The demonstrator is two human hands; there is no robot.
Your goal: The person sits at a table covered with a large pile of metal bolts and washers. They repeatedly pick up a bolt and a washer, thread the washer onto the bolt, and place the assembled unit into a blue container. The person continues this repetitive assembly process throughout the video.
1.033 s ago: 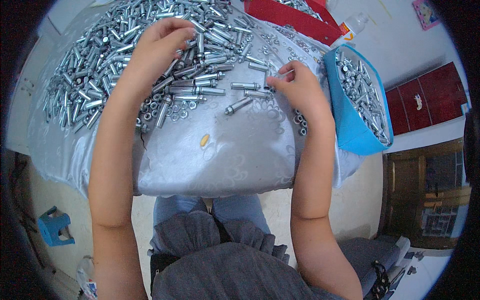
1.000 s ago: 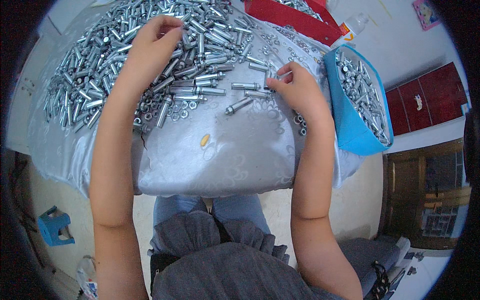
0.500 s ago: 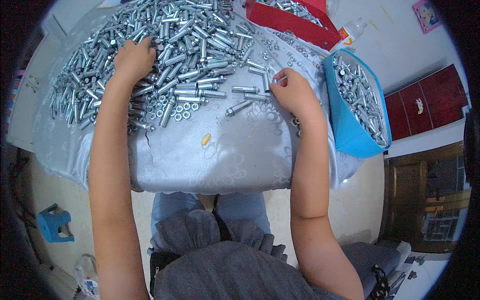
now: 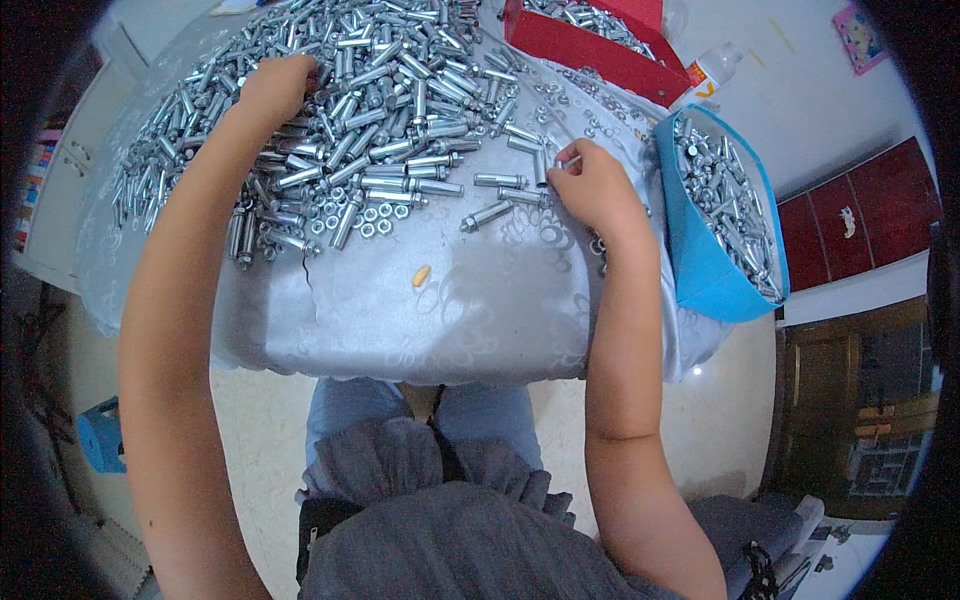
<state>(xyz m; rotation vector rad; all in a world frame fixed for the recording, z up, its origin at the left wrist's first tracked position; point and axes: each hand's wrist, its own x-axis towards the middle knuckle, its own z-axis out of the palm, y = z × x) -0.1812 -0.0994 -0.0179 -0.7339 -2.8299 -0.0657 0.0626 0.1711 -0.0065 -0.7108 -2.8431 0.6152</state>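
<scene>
My left hand [image 4: 277,88] is at the large heap of silver sleeve anchor bolts [image 4: 400,110], its fingers curled down among them. Its fingertips are hidden, so what they grip does not show. On the right, my right hand [image 4: 598,190] pinches a shiny anchor bolt [image 4: 567,162] between thumb and fingers; most of it is covered by the hand. Just left of those fingertips, a few loose bolts [image 4: 498,181] lie apart from the heap. Several hex nuts [image 4: 377,213] sit together at the heap's near edge.
A blue fabric bin [image 4: 720,285] full of bolts stands right of my right forearm. A red box [image 4: 600,55] with more bolts is at the back, beside a plastic bottle [image 4: 712,75]. Loose nuts and washers [image 4: 590,105] are scattered between. A yellow piece [image 4: 422,275] lies on the silvery tablecloth [image 4: 400,330].
My left hand has shifted slightly farther over the heap and its fingers have curled in; its forearm has swung left. My right hand stays pinched near the loose bolts. The whole view has shifted slightly.
</scene>
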